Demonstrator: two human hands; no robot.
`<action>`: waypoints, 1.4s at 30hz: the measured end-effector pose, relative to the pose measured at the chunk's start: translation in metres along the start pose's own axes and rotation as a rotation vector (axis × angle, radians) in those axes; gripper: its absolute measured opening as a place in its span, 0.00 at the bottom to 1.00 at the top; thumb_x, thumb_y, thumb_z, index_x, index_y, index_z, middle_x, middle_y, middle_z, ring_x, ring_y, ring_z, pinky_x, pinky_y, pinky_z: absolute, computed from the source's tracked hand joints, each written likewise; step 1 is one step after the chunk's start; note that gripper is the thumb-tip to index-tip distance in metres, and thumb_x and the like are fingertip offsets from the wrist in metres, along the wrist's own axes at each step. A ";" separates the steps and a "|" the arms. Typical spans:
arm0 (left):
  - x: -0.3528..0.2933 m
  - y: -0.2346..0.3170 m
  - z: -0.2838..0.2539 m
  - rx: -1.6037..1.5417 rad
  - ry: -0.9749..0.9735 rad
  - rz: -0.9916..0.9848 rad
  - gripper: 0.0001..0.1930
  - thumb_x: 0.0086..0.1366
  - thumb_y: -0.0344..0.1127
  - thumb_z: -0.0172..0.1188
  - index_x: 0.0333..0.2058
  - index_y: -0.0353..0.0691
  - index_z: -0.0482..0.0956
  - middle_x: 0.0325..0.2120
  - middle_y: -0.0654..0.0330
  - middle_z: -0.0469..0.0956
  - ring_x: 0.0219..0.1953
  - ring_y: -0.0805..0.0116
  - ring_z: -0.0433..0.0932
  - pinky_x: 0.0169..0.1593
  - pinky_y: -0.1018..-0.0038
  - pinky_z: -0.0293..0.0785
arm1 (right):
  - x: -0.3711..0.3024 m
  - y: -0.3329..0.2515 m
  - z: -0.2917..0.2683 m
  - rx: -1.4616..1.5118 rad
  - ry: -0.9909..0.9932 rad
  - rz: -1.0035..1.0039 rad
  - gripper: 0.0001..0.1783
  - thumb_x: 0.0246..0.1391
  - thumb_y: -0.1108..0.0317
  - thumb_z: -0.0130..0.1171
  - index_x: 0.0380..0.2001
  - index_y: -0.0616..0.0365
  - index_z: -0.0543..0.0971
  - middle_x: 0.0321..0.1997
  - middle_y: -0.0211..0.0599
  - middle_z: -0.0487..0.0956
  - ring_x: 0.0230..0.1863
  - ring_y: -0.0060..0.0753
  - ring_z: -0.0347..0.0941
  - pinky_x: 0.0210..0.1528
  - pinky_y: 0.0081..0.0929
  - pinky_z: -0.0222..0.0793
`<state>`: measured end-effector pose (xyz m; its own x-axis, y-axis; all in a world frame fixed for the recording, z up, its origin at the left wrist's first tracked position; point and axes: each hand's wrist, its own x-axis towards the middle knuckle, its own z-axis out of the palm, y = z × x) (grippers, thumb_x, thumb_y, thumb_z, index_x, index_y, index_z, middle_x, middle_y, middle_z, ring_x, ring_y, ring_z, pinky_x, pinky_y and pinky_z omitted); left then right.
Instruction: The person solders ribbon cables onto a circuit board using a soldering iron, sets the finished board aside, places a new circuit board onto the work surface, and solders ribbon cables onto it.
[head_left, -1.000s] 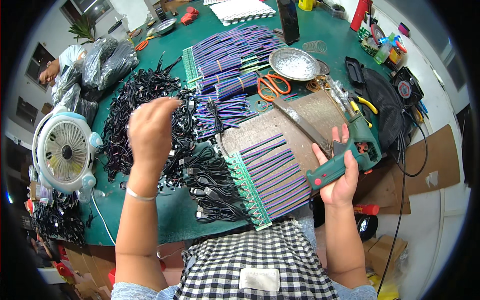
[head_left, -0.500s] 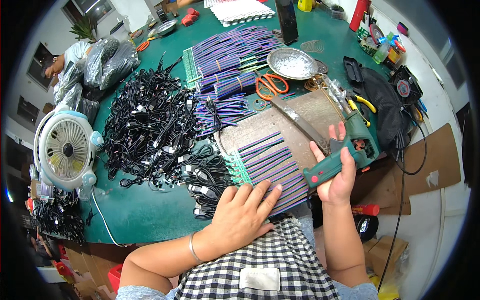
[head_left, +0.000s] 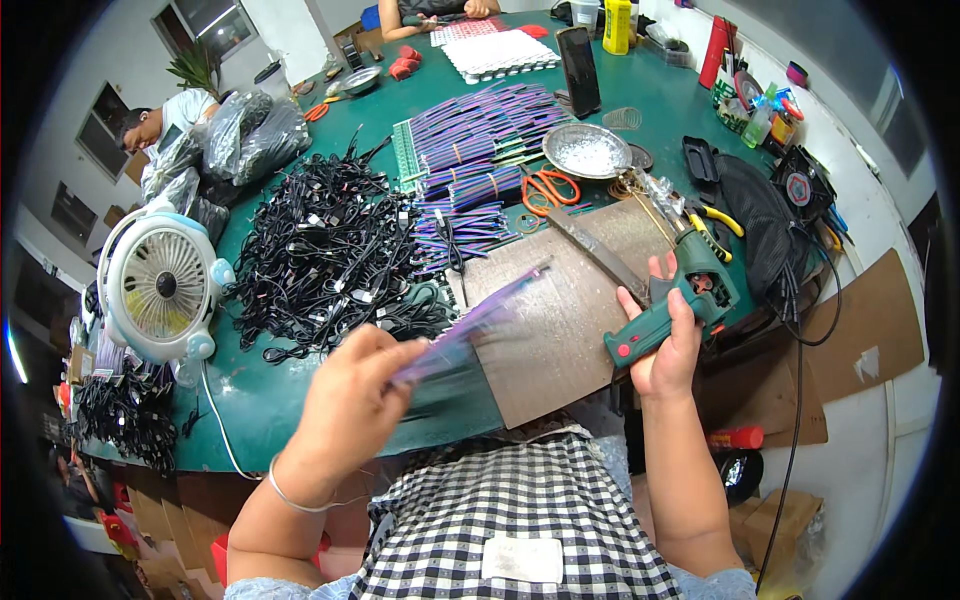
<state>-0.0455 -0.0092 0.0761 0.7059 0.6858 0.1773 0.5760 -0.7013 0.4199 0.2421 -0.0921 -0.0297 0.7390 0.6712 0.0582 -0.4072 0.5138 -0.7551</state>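
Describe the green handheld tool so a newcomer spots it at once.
On the green table, find the brown board before the person. At its right edge, the right hand holds the green handheld tool, with a red dot near its handle's end. The orange-handled scissors and yellow-handled pliers lie unheld; this one is in hand.

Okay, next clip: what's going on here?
A person at a green table holds a blurred bundle of purple wires in the left hand. The right hand grips a green gun-shaped tool near the right edge of a brown board. A metal bar lies on the board; a heap of black cables sits to the left.
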 end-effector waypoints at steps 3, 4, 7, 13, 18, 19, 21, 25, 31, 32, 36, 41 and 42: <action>-0.004 -0.044 -0.004 -0.427 0.342 -0.027 0.13 0.59 0.23 0.57 0.44 0.32 0.77 0.29 0.59 0.74 0.33 0.67 0.74 0.40 0.71 0.72 | -0.003 -0.001 0.005 -0.015 -0.015 0.008 0.32 0.61 0.61 0.47 0.67 0.53 0.54 0.69 0.34 0.57 0.71 0.37 0.50 0.64 0.60 0.54; -0.002 -0.052 -0.007 -0.739 0.462 -0.105 0.10 0.63 0.24 0.56 0.43 0.30 0.77 0.29 0.62 0.75 0.34 0.72 0.74 0.41 0.73 0.71 | -0.002 -0.001 0.002 0.019 0.006 0.011 0.32 0.60 0.64 0.49 0.67 0.51 0.54 0.69 0.34 0.58 0.70 0.37 0.52 0.63 0.61 0.55; -0.004 -0.062 -0.038 -0.884 0.536 -0.256 0.12 0.66 0.33 0.55 0.44 0.33 0.78 0.41 0.62 0.78 0.43 0.75 0.73 0.53 0.74 0.65 | -0.001 0.002 -0.005 0.055 0.009 0.019 0.33 0.59 0.67 0.50 0.66 0.50 0.55 0.68 0.34 0.58 0.69 0.37 0.55 0.63 0.63 0.55; 0.004 -0.069 -0.066 -1.184 0.886 0.150 0.09 0.67 0.33 0.57 0.44 0.39 0.78 0.44 0.63 0.78 0.48 0.73 0.74 0.53 0.75 0.66 | -0.004 0.000 -0.007 -0.029 -0.015 -0.017 0.31 0.62 0.61 0.46 0.67 0.52 0.55 0.70 0.33 0.56 0.70 0.35 0.51 0.64 0.61 0.53; 0.023 -0.108 -0.091 -1.325 1.091 0.022 0.11 0.69 0.36 0.53 0.46 0.38 0.77 0.40 0.61 0.80 0.39 0.71 0.78 0.39 0.79 0.72 | -0.002 0.002 -0.006 -0.025 0.008 -0.022 0.31 0.61 0.59 0.47 0.66 0.53 0.56 0.69 0.31 0.58 0.71 0.34 0.51 0.65 0.60 0.51; 0.024 -0.102 -0.094 -1.262 1.055 0.100 0.12 0.69 0.37 0.53 0.45 0.37 0.77 0.40 0.59 0.80 0.40 0.69 0.79 0.41 0.77 0.73 | -0.001 0.003 -0.007 -0.018 -0.003 -0.021 0.32 0.61 0.60 0.47 0.67 0.53 0.55 0.70 0.31 0.57 0.71 0.35 0.51 0.65 0.61 0.52; 0.010 -0.109 -0.105 -1.153 1.057 0.203 0.14 0.69 0.39 0.54 0.44 0.34 0.77 0.41 0.55 0.80 0.44 0.62 0.79 0.48 0.69 0.74 | 0.000 0.006 -0.007 -0.012 -0.030 -0.006 0.32 0.61 0.61 0.47 0.67 0.54 0.54 0.71 0.31 0.56 0.72 0.35 0.51 0.65 0.60 0.52; -0.037 -0.122 -0.130 -1.127 1.139 0.201 0.10 0.66 0.35 0.58 0.41 0.36 0.80 0.41 0.56 0.80 0.42 0.62 0.80 0.47 0.70 0.75 | 0.005 0.007 -0.016 -0.030 -0.054 0.003 0.31 0.63 0.57 0.44 0.66 0.57 0.56 0.71 0.31 0.57 0.73 0.32 0.47 0.68 0.55 0.47; -0.154 -0.131 -0.170 -0.786 1.402 0.014 0.12 0.65 0.36 0.58 0.45 0.36 0.77 0.41 0.57 0.80 0.44 0.65 0.79 0.49 0.67 0.75 | -0.008 -0.005 0.012 -0.028 0.076 0.045 0.29 0.66 0.56 0.39 0.66 0.59 0.56 0.71 0.33 0.56 0.73 0.32 0.45 0.71 0.48 0.44; -0.179 -0.133 -0.184 -0.686 1.447 -0.034 0.12 0.65 0.35 0.57 0.45 0.36 0.76 0.42 0.57 0.79 0.44 0.65 0.78 0.50 0.67 0.75 | -0.007 -0.003 0.015 -0.038 0.088 0.037 0.29 0.66 0.56 0.39 0.66 0.59 0.56 0.71 0.34 0.56 0.74 0.32 0.45 0.71 0.46 0.44; -0.243 -0.142 -0.258 0.140 1.616 -0.208 0.13 0.66 0.35 0.57 0.45 0.32 0.78 0.42 0.58 0.80 0.43 0.70 0.77 0.50 0.72 0.72 | -0.015 -0.010 0.028 -0.221 0.069 0.121 0.31 0.61 0.53 0.46 0.62 0.58 0.62 0.73 0.42 0.49 0.74 0.42 0.43 0.71 0.54 0.48; -0.220 -0.209 -0.324 1.407 1.222 -0.782 0.15 0.66 0.47 0.51 0.45 0.51 0.82 0.39 0.55 0.81 0.39 0.56 0.81 0.44 0.66 0.75 | -0.013 -0.007 0.035 -0.257 0.098 0.046 0.30 0.58 0.58 0.47 0.61 0.62 0.64 0.72 0.44 0.53 0.74 0.40 0.43 0.70 0.55 0.49; -0.214 -0.230 -0.328 1.581 0.963 -0.987 0.13 0.66 0.44 0.50 0.40 0.50 0.82 0.33 0.57 0.82 0.37 0.59 0.82 0.41 0.65 0.76 | -0.009 -0.005 0.029 -0.264 0.065 0.024 0.30 0.58 0.58 0.47 0.61 0.62 0.64 0.72 0.43 0.54 0.74 0.39 0.43 0.70 0.55 0.48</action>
<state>-0.4646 0.0690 0.2339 -0.0704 0.3418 0.9371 0.6814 0.7026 -0.2050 0.2216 -0.0852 -0.0079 0.7670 0.6416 0.0026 -0.2774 0.3353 -0.9003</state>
